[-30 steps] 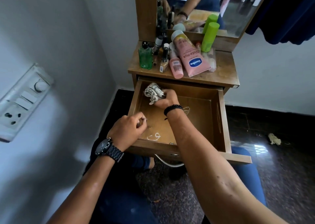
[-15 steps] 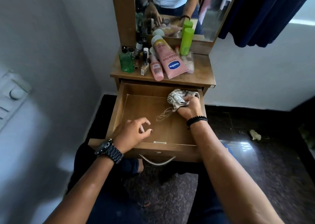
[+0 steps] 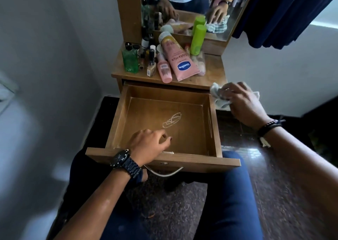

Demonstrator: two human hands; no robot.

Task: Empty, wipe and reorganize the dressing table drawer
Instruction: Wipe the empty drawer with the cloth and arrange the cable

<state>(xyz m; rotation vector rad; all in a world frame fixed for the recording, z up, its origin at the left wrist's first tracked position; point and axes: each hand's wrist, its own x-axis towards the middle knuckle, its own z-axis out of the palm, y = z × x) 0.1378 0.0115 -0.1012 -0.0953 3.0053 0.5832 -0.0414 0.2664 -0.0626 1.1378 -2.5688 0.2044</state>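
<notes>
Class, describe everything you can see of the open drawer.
The drawer is a brown wooden box, pulled fully out below the tabletop, with a curved metal handle on its front. Pale scribbled marks show on its floor. The left hand rests inside near the front. It holds nothing else visible.

The drawer [image 3: 164,122] lies open from above; the left hand [image 3: 148,143] blocks its near-left corner; bottles [image 3: 164,60] crowd the tabletop's left.

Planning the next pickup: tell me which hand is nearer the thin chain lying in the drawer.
Left. The left hand is inside the drawer, just in front of the chain. The right hand is outside, past the drawer's right wall, holding the cloth.
</notes>
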